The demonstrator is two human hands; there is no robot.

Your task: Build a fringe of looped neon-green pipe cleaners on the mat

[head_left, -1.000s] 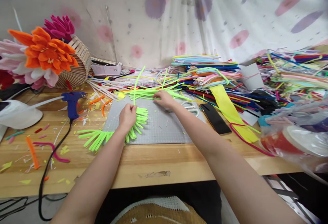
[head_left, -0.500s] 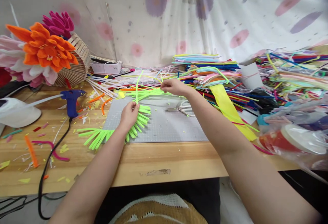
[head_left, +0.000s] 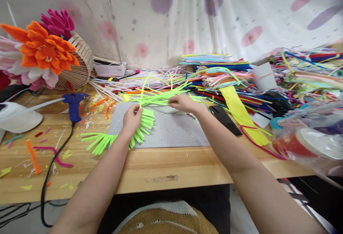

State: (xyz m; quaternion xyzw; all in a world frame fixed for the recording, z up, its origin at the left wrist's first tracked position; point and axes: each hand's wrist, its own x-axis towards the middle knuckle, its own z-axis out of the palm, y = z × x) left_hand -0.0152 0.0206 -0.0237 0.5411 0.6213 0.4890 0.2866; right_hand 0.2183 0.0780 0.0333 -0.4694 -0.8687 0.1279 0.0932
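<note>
My left hand [head_left: 132, 118] is closed in a pinch on a lime-green pipe cleaner [head_left: 145, 86], which stands up from the fingers. Below that hand, a fringe of looped lime-green pipe cleaners [head_left: 143, 128] fans out along the left side of the grey cutting mat [head_left: 171, 134]. My right hand [head_left: 184, 104] is at the right part of a loose pile of lime-green pipe cleaners [head_left: 158, 97], thumb and fingers pressed together. What it pinches, if anything, is too small to make out. Scissors on the mat are mostly hidden by my right hand and forearm.
At left, a blue glue gun [head_left: 74, 106] with a black cord lies among scraps, near a basket [head_left: 80, 62] of fuzzy flowers. A black phone [head_left: 224, 119] and yellow strip [head_left: 241, 112] lie at right. Bundled pipe cleaners [head_left: 222, 73] line the back.
My right hand has come slightly down and nearer, onto the green pile, whose strands are now more spread and raised. The black phone, hidden before, shows beside my right forearm. My left hand keeps its pinch.
</note>
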